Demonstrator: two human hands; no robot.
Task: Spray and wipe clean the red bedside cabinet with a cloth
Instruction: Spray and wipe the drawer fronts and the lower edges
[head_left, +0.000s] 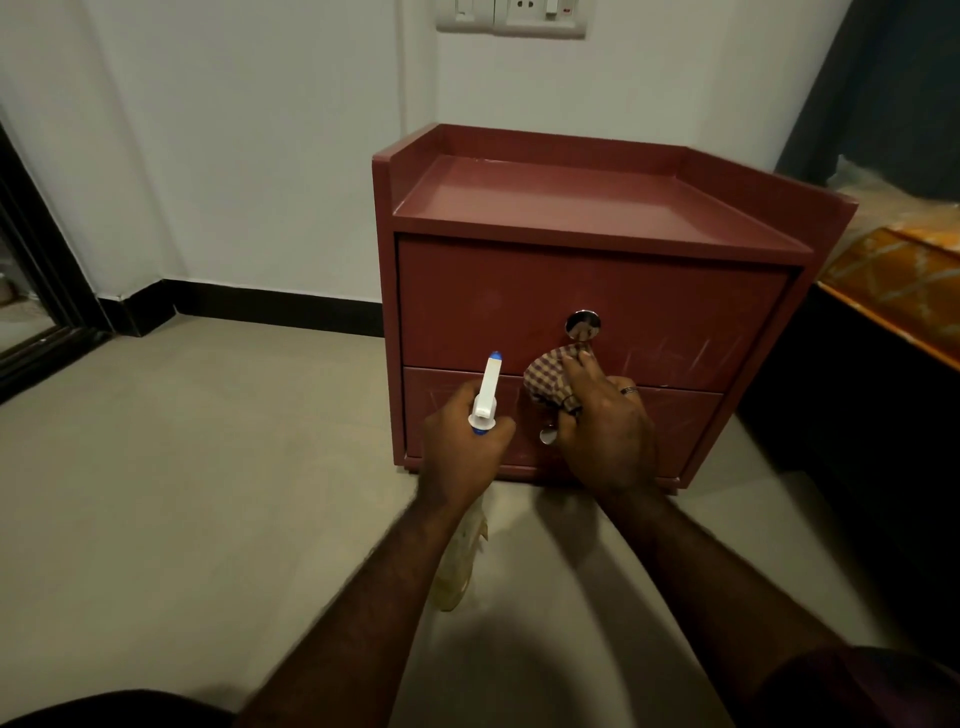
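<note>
- The red cabinet stands on the floor directly beyond both hands, its back to the white wall and its two drawer fronts facing them.
- The checked cloth is bunched under the right hand and pressed on the drawer fronts where the upper drawer meets the lower one.
- The spray bottle is in the left hand, its white head with a blue tip pointing at the drawers. Its yellowish body runs back under the wrist, and any print on it is too blurred to read.
- The left hand's fingers are wrapped round the bottle's neck.
- The right hand's fingers curl over the cloth and clutch it; a ring shows on one finger.
- The hands are side by side, near each other but apart.
- The upper knob shines just above the cloth; the lower knob peeks out between the hands.
- A bed with an orange cover lies to the right of the right hand.
- A switch panel sits high on the wall, far beyond the hands.
</note>
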